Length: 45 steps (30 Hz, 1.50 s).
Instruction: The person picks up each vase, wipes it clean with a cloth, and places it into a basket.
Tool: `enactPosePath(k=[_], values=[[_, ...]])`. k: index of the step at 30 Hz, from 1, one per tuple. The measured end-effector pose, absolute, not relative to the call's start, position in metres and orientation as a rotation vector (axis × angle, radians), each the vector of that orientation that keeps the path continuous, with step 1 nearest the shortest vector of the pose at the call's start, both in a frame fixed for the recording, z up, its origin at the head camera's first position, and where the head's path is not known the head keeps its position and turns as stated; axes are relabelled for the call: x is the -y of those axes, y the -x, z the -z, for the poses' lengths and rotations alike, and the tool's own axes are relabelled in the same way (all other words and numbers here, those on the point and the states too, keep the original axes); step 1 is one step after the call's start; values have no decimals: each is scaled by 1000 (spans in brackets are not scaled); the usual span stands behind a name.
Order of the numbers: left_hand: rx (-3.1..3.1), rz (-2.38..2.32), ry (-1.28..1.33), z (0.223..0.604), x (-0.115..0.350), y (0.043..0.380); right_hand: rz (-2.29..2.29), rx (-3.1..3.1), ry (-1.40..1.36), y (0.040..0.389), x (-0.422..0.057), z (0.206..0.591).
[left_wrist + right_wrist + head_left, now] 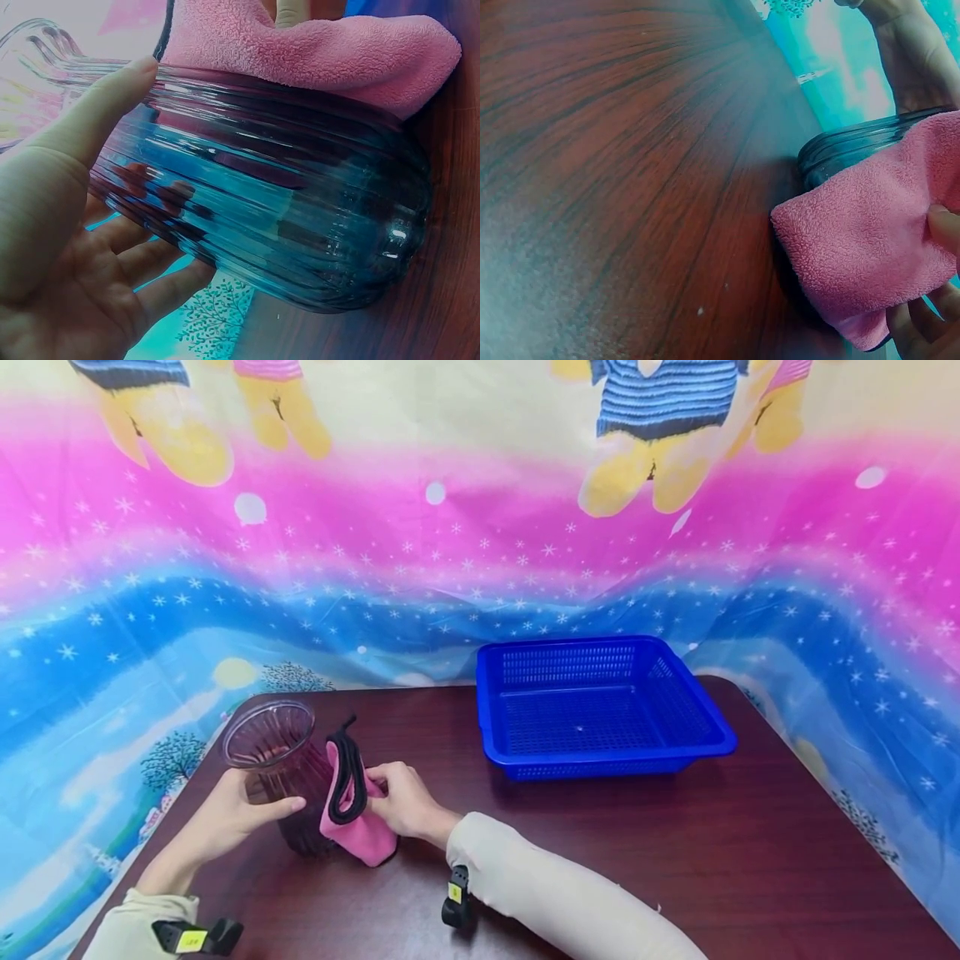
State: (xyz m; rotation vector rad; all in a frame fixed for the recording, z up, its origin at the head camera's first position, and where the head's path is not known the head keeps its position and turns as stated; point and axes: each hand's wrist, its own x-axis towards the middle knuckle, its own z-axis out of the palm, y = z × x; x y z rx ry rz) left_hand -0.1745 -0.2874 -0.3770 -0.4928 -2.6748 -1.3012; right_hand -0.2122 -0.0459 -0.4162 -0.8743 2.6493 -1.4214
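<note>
Your left hand (228, 814) holds the ribbed purple glass vase (300, 772) below its flared rim, thumb across the near side and fingers round the far side. Your right hand (405, 797) pinches the pink cloth (367, 839) by its right side, its black-edged folds facing up and the plush looking to be against the vase. Both things sit left of centre in the lower half of the frame, the vase's mouth to the upper left and its base lower down; you can't tell for sure whether the base bears on the wood. Expect the glass to be stiff, smooth, perhaps slippery and breakable, with more weight than the cloth; the narrower part under the rim is the sure place to hold, and the ribs should help. The cloth is likely light and limp, so take it by a thick fold. Mind the left edge of the table (675, 843), which runs close beside the vase, and its rounded corner behind. You have bare wood between the cloth and the blue basket (600, 755) at right of centre, and more toward the lower right. The printed curtain (420, 543) hangs behind the back edge.
</note>
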Motion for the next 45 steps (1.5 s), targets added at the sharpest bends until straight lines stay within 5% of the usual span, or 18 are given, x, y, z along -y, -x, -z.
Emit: enactPosePath(k=[45], values=[[2680, 1287, 498, 378, 288, 174, 1473, -2612, 786, 209, 46, 419]])
